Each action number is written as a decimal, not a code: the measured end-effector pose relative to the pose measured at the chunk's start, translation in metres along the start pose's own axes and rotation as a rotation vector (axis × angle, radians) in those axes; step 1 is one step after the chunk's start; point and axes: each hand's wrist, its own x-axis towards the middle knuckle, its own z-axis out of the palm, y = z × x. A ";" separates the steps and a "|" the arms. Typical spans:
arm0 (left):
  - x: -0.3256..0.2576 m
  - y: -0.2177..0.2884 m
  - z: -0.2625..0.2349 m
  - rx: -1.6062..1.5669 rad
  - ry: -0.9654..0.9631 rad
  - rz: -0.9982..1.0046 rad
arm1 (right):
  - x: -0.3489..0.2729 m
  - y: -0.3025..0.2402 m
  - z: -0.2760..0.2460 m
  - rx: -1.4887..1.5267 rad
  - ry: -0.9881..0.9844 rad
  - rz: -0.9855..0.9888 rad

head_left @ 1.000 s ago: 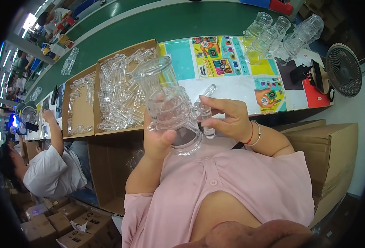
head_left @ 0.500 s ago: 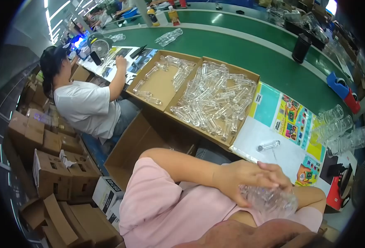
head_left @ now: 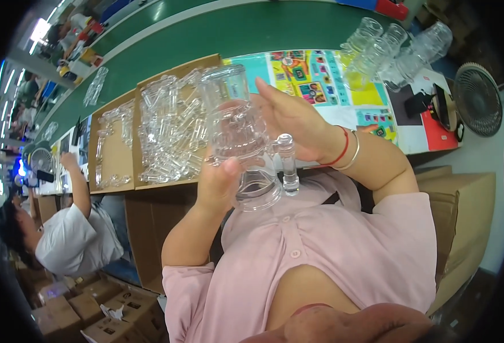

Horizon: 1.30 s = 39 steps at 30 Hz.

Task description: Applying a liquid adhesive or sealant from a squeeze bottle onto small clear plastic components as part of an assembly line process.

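Note:
Upright but slightly tilted in front of my chest is a clear glass water pipe, with a wide mouth, a bulging middle and a round foot. My left hand grips its lower body, thumb on the near side. Against its far right side lies my right hand, thumb raised and fingers passing behind the glass, partly seen through it. A small clear glass tube with a rounded top stands at the side joint. Left of my hands, a cardboard tray holds a heap of similar glass tubes.
Several clear glass vessels stand at the back right on a printed sheet. Beyond runs a green bench. A fan is at the right, cartons below it. A co-worker in a white shirt sits at the left.
My view has swung to the right. The glass water pipe has risen from low against my body to upright before my chest, and my hands, formerly overlapped on it, have moved apart around it.

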 end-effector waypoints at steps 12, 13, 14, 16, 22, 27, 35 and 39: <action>-0.022 -0.003 0.020 0.274 -0.040 0.163 | -0.043 0.010 -0.015 -0.151 0.071 -0.010; -0.026 -0.004 0.004 0.492 -0.194 0.116 | -0.058 0.019 -0.025 -0.807 0.047 -0.251; -0.030 -0.004 -0.004 0.710 -0.337 0.069 | -0.072 0.026 -0.029 -1.459 0.000 -0.498; -0.030 -0.010 0.012 0.957 -0.723 0.449 | -0.090 0.039 -0.038 -0.882 -0.485 -0.483; -0.043 -0.036 0.027 0.913 -0.874 0.559 | -0.129 0.063 -0.032 -0.932 -0.604 -0.659; -0.039 -0.033 0.021 0.851 -0.727 0.556 | -0.118 0.046 -0.016 -0.862 -0.409 -0.497; -0.025 -0.022 0.007 0.599 0.281 0.535 | -0.058 0.036 -0.046 -1.312 0.061 -1.218; -0.025 -0.032 0.005 0.582 0.134 0.736 | -0.054 0.062 -0.054 -1.740 0.099 -0.974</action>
